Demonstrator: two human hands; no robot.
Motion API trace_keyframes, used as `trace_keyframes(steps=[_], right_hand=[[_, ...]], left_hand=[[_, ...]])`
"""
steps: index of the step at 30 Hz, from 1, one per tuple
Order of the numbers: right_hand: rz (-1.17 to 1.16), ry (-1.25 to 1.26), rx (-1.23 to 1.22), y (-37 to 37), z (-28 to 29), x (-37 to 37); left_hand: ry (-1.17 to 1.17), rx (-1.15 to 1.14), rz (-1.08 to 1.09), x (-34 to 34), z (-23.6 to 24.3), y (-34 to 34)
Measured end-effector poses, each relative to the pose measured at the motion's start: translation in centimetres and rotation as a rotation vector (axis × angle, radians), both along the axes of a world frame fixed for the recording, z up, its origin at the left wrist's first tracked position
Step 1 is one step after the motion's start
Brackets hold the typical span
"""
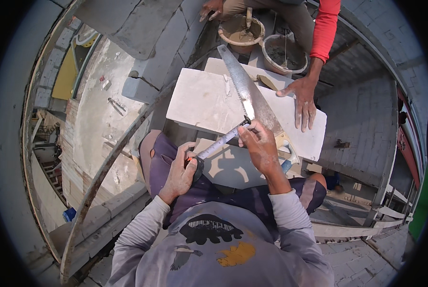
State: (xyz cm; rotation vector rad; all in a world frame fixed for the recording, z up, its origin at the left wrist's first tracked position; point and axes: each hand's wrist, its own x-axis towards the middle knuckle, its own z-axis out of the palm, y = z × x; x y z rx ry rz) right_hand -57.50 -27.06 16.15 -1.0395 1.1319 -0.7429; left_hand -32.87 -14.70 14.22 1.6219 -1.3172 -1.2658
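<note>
My left hand (180, 171) is closed around the dark case of a tape measure (198, 168), above my lap. Its pale blade (219, 144) runs out up and to the right, and my right hand (261, 147) pinches it near the hooked end. Just beyond my right hand a hand saw (249, 85) lies slantwise across the white blocks, blade pointing away and handle (287, 147) toward me. One white block (198, 101) is nearest me; another pale block (311, 138) lies beside it. A co-worker's hand (301, 98) rests flat on the latter.
Two buckets of wet mortar, one bucket (242, 36) with a tool in it and another bucket (285, 53), stand by the co-worker's legs. A curved metal bar (112, 153) crosses at my left. Pliers-like tool (116, 106) lies on the lower surface. A block wall (147, 33) rises ahead left.
</note>
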Motion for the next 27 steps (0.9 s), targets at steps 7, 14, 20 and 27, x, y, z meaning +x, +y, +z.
trace_keyframes(steps=[7, 14, 20, 27], right_hand=[[0.269, 0.257, -0.014, 5.4, -3.3, -1.8], [-0.070, 0.545, -0.457, 4.7, -1.7, -6.0], [-0.114, 1.224, -0.563, 4.3, -6.5, -12.8], [0.003, 1.194, -0.370, 3.4, -7.4, -13.9]], left_hand=[[-0.001, 0.002, -0.125, -2.1, -1.6, -1.1], [-0.064, -0.006, -0.162, -2.3, -0.4, -3.8], [0.025, -0.045, 0.120, 3.5, -1.7, -8.6], [0.203, 0.317, 0.246, 9.9, -1.8, -13.9]])
